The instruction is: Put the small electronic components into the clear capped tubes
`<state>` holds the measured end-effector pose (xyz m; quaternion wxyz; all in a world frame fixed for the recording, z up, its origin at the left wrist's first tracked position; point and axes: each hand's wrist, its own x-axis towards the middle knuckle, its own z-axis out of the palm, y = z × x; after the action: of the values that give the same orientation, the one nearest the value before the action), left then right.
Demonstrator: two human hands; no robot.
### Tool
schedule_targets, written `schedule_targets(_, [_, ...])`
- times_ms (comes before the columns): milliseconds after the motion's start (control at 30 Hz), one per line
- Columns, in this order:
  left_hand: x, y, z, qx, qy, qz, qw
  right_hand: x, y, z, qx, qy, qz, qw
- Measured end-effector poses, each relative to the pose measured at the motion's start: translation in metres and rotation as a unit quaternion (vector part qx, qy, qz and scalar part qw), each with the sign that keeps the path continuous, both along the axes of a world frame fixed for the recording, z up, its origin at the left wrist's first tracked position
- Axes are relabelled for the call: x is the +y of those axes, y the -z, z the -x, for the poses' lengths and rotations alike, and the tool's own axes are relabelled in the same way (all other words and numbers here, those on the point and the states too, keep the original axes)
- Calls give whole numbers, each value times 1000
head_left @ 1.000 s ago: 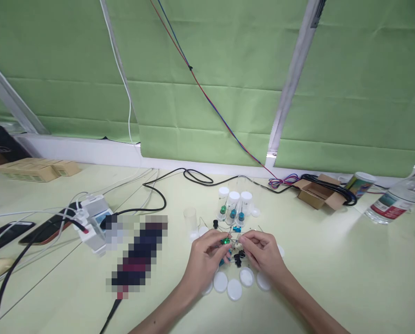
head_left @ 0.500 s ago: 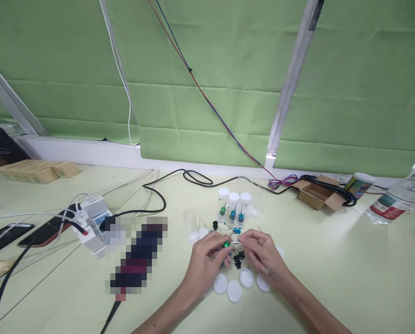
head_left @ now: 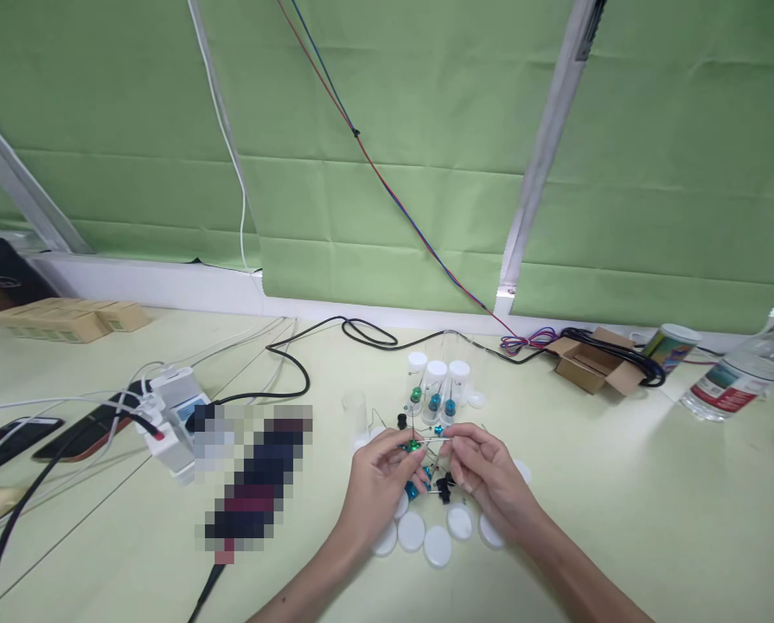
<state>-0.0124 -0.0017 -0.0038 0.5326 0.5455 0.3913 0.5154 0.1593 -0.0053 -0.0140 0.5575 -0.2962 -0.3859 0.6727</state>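
Observation:
My left hand (head_left: pixel 383 480) pinches a small shiny green piece with thin wire (head_left: pixel 413 446) between thumb and fingertips. Facing it, my right hand (head_left: pixel 487 467) has its thumb and forefinger closed on the end of a thin silvery rod (head_left: pixel 434 439). The rod spans the gap between both hands; whether it is joined to the green piece I cannot tell. Beneath my hands lie shiny blue pieces (head_left: pixel 412 491) and black spool-like parts (head_left: pixel 444 491). Just beyond stand three clear tubes with white caps (head_left: pixel 435 370), holding green and blue pieces.
Several white round lids (head_left: pixel 411 530) lie near my wrists. An uncapped clear tube (head_left: pixel 355 420) stands left of my hands. Further left are a power strip (head_left: pixel 179 398) and cables. An open cardboard box (head_left: pixel 585 363) and a water bottle (head_left: pixel 727 381) stand at the right.
My left hand and the green piece have shifted slightly left, away from my right hand. More of the silvery rod now shows between them.

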Motion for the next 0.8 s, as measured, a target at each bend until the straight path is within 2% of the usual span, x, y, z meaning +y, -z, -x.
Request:
schedule_targets(133, [0,-4,0,-11,-13,29,999,1,-2,1,-29,18,-12,999])
schedule_targets(300, [0,-7,-1,-13,-15,41,999,2,-1,3,-113,80,-43,989])
schedule_targets(633, [-1,-8,-2,-20,6,42,999,-4,6,4,-230,160,-116,953])
schedule_targets(800, [-1,-7,-3,-33,14,45,998,-5,9,1,-294,192,-180,919])
